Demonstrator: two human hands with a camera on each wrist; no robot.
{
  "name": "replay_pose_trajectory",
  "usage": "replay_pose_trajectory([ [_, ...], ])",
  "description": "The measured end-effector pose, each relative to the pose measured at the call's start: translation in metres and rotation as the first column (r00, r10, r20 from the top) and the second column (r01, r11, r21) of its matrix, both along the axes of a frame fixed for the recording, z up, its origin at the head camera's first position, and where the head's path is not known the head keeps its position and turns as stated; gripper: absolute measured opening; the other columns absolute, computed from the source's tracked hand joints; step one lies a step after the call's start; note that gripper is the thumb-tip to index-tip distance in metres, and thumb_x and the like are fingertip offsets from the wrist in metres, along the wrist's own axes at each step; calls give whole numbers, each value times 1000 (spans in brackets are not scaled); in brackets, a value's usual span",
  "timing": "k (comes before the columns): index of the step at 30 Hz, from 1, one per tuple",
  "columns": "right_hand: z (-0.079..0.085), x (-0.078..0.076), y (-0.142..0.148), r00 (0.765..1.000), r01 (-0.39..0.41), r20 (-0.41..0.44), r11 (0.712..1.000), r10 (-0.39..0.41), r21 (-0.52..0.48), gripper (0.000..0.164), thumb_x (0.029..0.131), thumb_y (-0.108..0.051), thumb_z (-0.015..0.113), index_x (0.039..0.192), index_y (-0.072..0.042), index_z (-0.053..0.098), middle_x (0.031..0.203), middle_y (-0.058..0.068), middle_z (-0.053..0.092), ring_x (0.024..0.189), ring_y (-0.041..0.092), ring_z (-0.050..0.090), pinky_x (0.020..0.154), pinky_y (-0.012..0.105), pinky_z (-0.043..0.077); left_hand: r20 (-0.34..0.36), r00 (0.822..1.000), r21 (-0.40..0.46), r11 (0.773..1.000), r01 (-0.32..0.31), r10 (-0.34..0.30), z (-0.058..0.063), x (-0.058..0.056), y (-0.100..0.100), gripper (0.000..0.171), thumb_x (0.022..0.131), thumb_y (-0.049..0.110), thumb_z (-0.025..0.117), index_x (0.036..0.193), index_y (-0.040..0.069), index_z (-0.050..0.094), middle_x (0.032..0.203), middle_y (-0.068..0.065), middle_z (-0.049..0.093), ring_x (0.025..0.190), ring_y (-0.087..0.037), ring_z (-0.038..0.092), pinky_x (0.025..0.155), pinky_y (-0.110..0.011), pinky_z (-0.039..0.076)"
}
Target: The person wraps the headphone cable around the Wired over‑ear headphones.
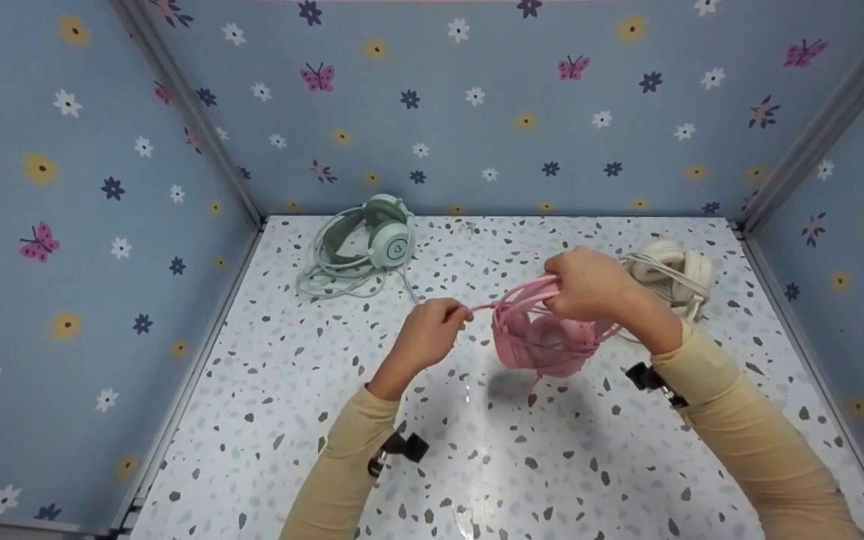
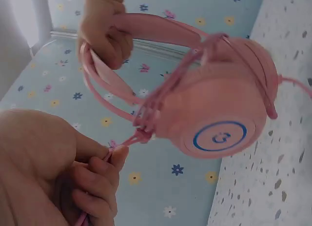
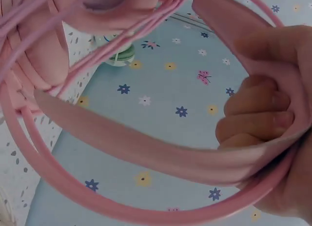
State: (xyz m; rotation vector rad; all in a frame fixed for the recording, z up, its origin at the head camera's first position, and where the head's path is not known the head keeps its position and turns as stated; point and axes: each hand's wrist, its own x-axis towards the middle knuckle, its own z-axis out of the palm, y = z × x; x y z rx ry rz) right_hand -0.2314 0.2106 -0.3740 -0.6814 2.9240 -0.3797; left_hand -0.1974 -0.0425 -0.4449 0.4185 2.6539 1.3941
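Note:
Pink headphones hang above the speckled table, their pink cable wound round the ear cups. My right hand grips them by the headband, fingers curled round its top. To their left, my left hand pinches a stretch of the pink cable between thumb and forefinger, and that stretch runs taut to the wound loops. In the left wrist view one ear cup shows a blue ring on its outer face.
Mint-green headphones with a loosely coiled cable lie at the back left of the table. White headphones wrapped in their cable lie at the back right, partly behind my right wrist. Flowered panels stand at the back and sides.

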Motion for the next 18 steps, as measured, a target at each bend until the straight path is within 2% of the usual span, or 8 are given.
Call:
replay_pose_trajectory([
  [2, -4, 2, 2, 994, 88, -64, 996, -89, -22, 14, 67, -19, 67, 72, -14, 56, 61, 0, 51, 56, 20, 47, 50, 34, 38, 100, 995, 239, 970, -37, 13, -6, 6, 3, 23, 101, 13, 52, 106, -1, 69, 82, -10, 64, 65, -16, 59, 61, -27, 49],
  [3, -6, 3, 2, 987, 125, -96, 991, -129, -45, 14, 67, -19, 67, 72, -13, 55, 61, 1, 51, 56, 21, 47, 50, 34, 38, 160, 987, 358, 931, -68, 11, -9, 8, 5, 23, 101, 12, 53, 110, -3, 68, 84, -12, 64, 67, -16, 62, 63, -26, 51],
  [5, -8, 5, 2, 968, 181, -157, 978, -196, -102, 16, 67, -19, 66, 71, -13, 52, 60, 3, 49, 56, 22, 46, 50, 34, 37, 261, 965, 542, 827, -149, 3, -14, 13, 10, 25, 100, 10, 54, 114, -8, 65, 85, -14, 65, 71, -18, 66, 67, -27, 54],
  [7, -12, 9, 0, 945, 215, -214, 962, -248, -167, 15, 65, -15, 62, 70, -13, 49, 58, 3, 46, 54, 22, 43, 49, 33, 35, 341, 940, 664, 711, -232, -12, -23, 16, 16, 28, 99, 9, 56, 117, -10, 62, 89, -14, 66, 77, -18, 68, 72, -26, 55],
  [9, -15, 13, -2, 916, 238, -272, 944, -296, -227, 17, 64, -14, 62, 69, -13, 47, 57, 3, 44, 52, 22, 42, 46, 33, 34, 400, 916, 733, 615, -291, -44, -25, 20, 22, 29, 98, 8, 56, 117, -13, 61, 91, -15, 67, 82, -19, 69, 77, -29, 55],
  [11, -20, 16, -3, 880, 238, -342, 930, -328, -280, 19, 62, -14, 63, 67, -12, 45, 54, 3, 42, 49, 22, 39, 43, 33, 32, 435, 898, 774, 537, -336, -63, -28, 23, 28, 28, 97, 8, 58, 116, -13, 62, 90, -14, 68, 83, -18, 67, 79, -28, 54],
  [15, -31, 22, -6, 801, 203, -478, 914, -361, -350, 24, 62, -20, 68, 65, -11, 45, 52, 3, 40, 45, 23, 38, 41, 36, 31, 477, 876, 798, 453, -399, -70, -37, 26, 40, 26, 95, 7, 61, 115, -9, 65, 89, -6, 69, 79, -12, 60, 73, -22, 47],
  [18, -37, 26, -9, 757, 173, -541, 911, -366, -374, 29, 62, -26, 71, 65, -10, 47, 51, 2, 40, 44, 24, 38, 41, 38, 32, 505, 860, 795, 426, -431, -72, -41, 29, 45, 26, 94, 6, 62, 115, -10, 64, 87, -4, 67, 77, -11, 59, 70, -21, 46],
])
